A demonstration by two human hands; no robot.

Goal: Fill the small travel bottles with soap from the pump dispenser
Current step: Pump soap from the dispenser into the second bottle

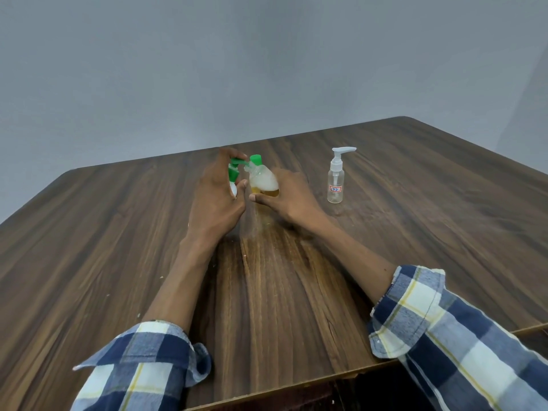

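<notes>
1. The filling step is in hand. Near the centre of the frame, the left hand (218, 191) is curled around the green-and-white pump dispenser (233, 175), fingers over its green pump head and thumb at its white body.
2. The right hand (286, 197) holds the small travel bottle (263, 180) just right of the dispenser, fingers behind it and thumb under its base.
3. The bottle's long axis is tilted: its neck points up and to the left, meeting the dispenser's spout, while its base sits lower right. Its green flip cap (255, 159) hangs open above the neck.
4. Amber soap with white foam fills roughly the lower part, so I judge this bottle partly filled.
5. The next move likely calls for more presses with the neck kept under the spout.
6. A clear pump bottle (336, 180) stands upright on the wooden table (415, 232) at right of centre, apparently empty and untouched.
</notes>
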